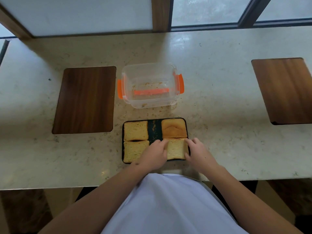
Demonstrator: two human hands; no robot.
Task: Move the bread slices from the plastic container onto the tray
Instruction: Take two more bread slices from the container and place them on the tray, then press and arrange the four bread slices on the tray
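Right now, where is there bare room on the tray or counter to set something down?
On the tray, only the dark strip between the two far slices is bare; both hands crowd the near right slice. The counter is open between the wooden board and the tray, and right of the container.

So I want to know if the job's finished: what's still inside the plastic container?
No slices show inside the container, only crumbs and smears on its floor; the orange strip is seen through the clear plastic. Four slices lie on the tray, both hands on the near right slice.
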